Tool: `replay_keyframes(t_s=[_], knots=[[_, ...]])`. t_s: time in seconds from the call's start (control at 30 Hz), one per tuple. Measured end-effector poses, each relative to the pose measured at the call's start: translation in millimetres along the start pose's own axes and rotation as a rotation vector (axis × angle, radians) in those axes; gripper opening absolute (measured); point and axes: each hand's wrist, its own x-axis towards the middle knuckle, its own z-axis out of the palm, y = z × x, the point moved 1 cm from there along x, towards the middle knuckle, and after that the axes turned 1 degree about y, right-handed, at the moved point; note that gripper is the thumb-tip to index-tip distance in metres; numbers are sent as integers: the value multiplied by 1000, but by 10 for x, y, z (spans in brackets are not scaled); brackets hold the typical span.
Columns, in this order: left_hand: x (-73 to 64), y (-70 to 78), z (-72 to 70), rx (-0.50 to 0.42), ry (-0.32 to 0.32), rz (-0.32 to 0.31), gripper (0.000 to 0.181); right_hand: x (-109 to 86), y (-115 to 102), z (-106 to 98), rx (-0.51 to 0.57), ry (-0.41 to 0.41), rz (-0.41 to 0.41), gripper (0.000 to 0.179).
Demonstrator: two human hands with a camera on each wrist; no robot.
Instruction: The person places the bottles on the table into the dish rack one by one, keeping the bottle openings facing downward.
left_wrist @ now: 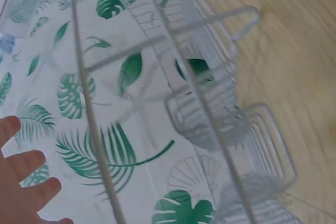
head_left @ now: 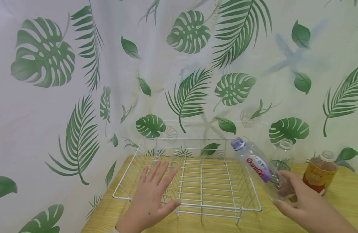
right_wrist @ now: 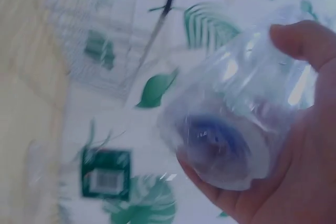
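My right hand (head_left: 307,202) grips a clear plastic bottle (head_left: 258,166) near its base. The bottle has a red-lettered label and a purplish neck; it tilts up to the left, its mouth over the right side of a white wire dish rack (head_left: 202,205). In the right wrist view, fingers and thumb curl round the bottle's base end (right_wrist: 220,145). My left hand (head_left: 151,197) is spread over the rack's front left part and holds nothing. The left wrist view shows its fingertips (left_wrist: 39,187) beside the rack's wires (left_wrist: 94,124); whether they touch is unclear.
Behind my right hand a clear bottle (head_left: 283,158) stands upright without a visible cap. Right of it is a bottle with a yellow and red label (head_left: 317,173). The wooden table (head_left: 347,200) meets a leaf-printed white sheet (head_left: 184,64) behind and at the left.
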Motion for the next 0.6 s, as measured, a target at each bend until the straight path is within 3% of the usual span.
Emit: replay_keyframes(t_s=[0.07,0.2,0.33,0.6], knots=[[41,69,-23,-20,36,29,77,23,-160,-9,-63,-5,28,92],[114,203,-60,-21,87,93,76,58,-419,36,-185,30,-3,97],[194,332,-84,18,82,132,83,41,-630,117,-274,149,-156,86],[231,552,-91,85,-32,152,94,37,-888,291,-415,291,-460,78]])
